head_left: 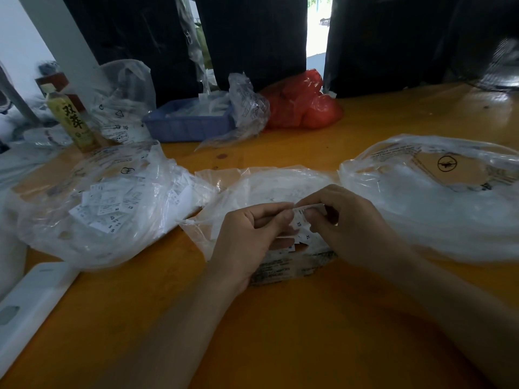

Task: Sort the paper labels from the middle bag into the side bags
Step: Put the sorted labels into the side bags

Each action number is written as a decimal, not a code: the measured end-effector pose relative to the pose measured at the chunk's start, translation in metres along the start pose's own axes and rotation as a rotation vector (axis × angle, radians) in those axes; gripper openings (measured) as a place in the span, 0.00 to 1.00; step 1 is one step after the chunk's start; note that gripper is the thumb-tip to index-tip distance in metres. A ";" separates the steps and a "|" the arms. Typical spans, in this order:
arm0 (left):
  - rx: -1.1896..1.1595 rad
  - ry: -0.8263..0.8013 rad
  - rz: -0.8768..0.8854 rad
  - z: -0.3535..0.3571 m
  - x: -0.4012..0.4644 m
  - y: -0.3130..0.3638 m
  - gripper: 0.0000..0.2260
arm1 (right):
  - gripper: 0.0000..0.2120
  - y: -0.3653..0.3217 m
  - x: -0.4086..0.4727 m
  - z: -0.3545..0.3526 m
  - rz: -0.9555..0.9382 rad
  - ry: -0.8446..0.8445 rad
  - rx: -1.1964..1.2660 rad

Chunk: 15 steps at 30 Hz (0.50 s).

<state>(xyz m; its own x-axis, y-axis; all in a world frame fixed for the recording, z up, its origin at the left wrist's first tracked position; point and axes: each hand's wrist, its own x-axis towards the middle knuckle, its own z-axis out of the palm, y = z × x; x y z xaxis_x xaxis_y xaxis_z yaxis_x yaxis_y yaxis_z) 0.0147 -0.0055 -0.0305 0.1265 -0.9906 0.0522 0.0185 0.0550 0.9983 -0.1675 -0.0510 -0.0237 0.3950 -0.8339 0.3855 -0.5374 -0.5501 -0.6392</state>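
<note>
Both forearms reach forward, left hand point(250, 234) and right hand point(345, 220) meeting with fingers curled, pinching.

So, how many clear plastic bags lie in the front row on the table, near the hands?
3: the left bag with many labels inside, the middle bag under both hands, and the right bag. More clear bags lie further back, beside the blue basket.

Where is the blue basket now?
In the head view the blue basket stands at the back of the table, left of centre, between the bottle and the red bag.
</note>
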 end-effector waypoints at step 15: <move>-0.181 0.038 -0.095 0.000 0.002 0.002 0.14 | 0.10 0.000 -0.002 0.005 0.130 0.141 0.259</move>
<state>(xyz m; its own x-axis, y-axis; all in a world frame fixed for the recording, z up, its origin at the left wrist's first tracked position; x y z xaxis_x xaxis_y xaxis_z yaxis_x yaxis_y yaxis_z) 0.0156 -0.0078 -0.0284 0.1527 -0.9872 -0.0469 0.2101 -0.0139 0.9776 -0.1647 -0.0489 -0.0276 0.2186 -0.9043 0.3668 -0.3617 -0.4242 -0.8302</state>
